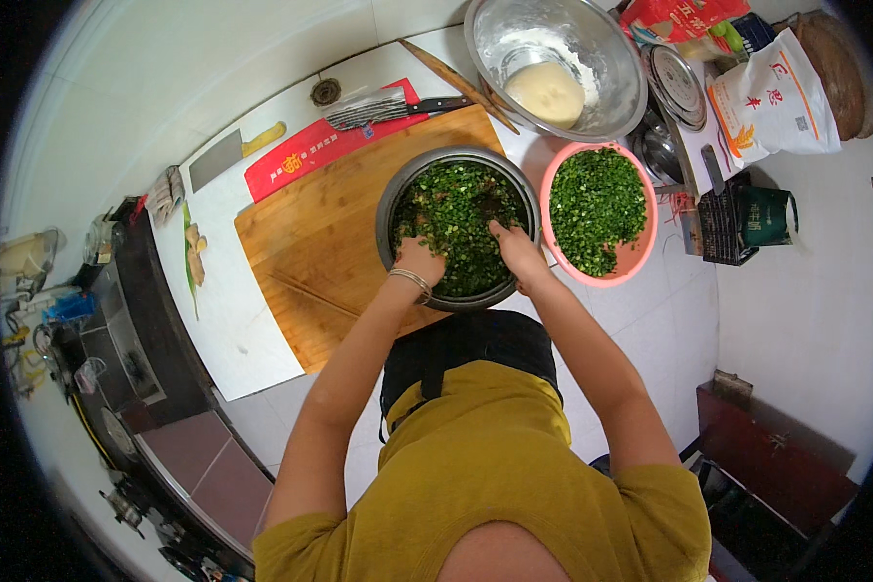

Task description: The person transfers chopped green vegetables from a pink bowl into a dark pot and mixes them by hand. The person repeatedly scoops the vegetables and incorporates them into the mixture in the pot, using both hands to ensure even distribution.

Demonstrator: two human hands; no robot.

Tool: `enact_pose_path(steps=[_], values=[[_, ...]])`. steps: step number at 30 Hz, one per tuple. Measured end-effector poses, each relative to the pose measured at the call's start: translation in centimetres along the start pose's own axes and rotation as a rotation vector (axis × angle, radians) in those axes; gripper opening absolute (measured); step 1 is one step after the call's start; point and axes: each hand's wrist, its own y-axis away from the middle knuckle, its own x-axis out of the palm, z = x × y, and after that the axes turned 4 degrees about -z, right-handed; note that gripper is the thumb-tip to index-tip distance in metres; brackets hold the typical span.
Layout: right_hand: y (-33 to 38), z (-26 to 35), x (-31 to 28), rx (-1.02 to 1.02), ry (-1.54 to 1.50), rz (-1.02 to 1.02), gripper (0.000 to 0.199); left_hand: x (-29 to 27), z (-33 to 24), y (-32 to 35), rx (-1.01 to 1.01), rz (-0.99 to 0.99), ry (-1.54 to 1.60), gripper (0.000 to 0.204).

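A dark metal pot (395, 194) full of chopped green herbs stands on a wooden cutting board (306, 242). Both of my hands are down in the greens. My left hand (419, 258), with a bracelet at the wrist, sits at the pot's near left side, fingers buried in the greens. My right hand (516, 250) presses into the near right side, fingers partly hidden. Just to the right stands a pink bowl (640, 254) with more chopped greens.
A steel bowl (623, 87) with a ball of dough and flour is at the back. A knife (378, 107) lies on a red mat (301, 155), a cleaver (225, 155) further left. A white flour bag (771, 102) and lids sit at right. A dark stove (136, 359) runs along the left.
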Motion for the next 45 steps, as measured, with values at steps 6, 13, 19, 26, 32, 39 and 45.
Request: enact_pose_path(steps=[6, 13, 19, 26, 32, 39, 45], values=[[-2.0, -1.7, 1.7, 0.153, -0.333, -0.083, 0.069, 1.6, 0.0, -3.2, 0.014, -0.251, 0.251, 0.023], [-3.8, -3.0, 3.7, 0.303, -0.801, -0.116, 0.071, 2.2, 0.5, -6.1, -0.171, -0.253, 0.692, 0.019], [-2.8, -2.6, 3.4, 0.288, -0.921, 0.034, 0.058, 5.4, 3.3, -10.3, 0.184, -0.058, -0.150, 0.020], [6.5, 7.1, 0.8, 0.145, -1.054, 0.270, 0.040, 0.8, 1.2, -4.6, -0.018, -0.243, 0.859, 0.028], [5.7, 9.6, 2.4, 0.129, -0.956, 0.439, 0.061, 1.1, 1.6, -6.3, -0.047, -0.030, 2.090, 0.038], [3.9, 9.4, 0.3, 0.186, -0.855, 0.577, 0.068, -5.2, 2.1, 0.2, -0.070, 0.082, 2.039, 0.032], [7.5, 5.6, -1.6, 0.168, -0.771, 0.310, 0.057, -2.1, 3.2, 0.5, -0.365, 0.049, 1.998, 0.033]])
